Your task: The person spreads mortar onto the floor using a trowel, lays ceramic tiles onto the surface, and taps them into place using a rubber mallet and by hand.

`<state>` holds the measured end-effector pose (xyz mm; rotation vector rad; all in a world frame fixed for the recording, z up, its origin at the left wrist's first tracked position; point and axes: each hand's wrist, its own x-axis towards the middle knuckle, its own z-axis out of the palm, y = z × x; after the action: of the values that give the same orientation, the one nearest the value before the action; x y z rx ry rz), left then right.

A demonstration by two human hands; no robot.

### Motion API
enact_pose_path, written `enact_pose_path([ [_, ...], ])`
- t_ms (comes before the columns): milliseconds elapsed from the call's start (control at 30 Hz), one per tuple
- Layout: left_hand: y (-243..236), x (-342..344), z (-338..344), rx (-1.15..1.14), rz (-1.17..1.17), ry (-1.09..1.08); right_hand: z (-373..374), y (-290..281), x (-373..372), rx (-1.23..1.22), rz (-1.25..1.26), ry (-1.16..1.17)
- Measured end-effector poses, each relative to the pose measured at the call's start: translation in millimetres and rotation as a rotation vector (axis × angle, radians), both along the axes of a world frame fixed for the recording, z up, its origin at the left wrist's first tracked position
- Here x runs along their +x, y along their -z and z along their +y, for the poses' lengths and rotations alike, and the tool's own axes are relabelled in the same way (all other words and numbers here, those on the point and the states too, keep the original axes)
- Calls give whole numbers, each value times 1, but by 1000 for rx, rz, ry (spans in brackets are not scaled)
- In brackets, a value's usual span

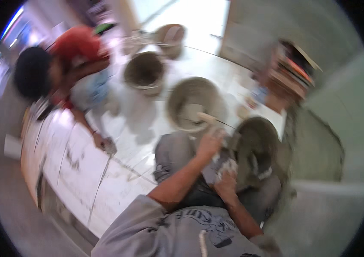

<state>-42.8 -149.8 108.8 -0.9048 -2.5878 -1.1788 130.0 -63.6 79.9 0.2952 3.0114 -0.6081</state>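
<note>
Head view, clock from centre: left hand (pixel 210 143), four o'clock, clamping one pale beige stick-like handle (pixel 207 117), two o'clock. Right hand (pixel 226 182), five o'clock, showing whitish smears; blur hiding grip, cannot tell. Four round grey buckets (pixel 208 93) standing: two twelve, eleven, three o'clock. One red-shirted co-worker (pixel 78 45) leaning, ten o'clock.

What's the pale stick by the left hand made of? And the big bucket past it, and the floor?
Stick: perhaps dull wood, from its tan colour, but it's blurry.
Bucket: maybe matte plastic or rubber, from its dull grey, smoothly curved wall.
Floor: likely glazed tile, because it's white and shiny with straight joint lines.
</note>
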Motion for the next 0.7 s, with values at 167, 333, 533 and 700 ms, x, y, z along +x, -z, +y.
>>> enact_pose_path([
  [167, -38, -3, 3, 446, -804, -155, 2, -25, -16, -63, 90, 45],
  [333, -51, 2, -4, 460, -752, -134, 6, -42, -38, -97, -30, 177],
  [533, -47, 0, -8, 520, -724, -94, 57, -103, -73, -84, 5, 151],
  [700, -61, -13, -31, 767, -770, -119, 83, -139, -106, 2, -219, 182],
])
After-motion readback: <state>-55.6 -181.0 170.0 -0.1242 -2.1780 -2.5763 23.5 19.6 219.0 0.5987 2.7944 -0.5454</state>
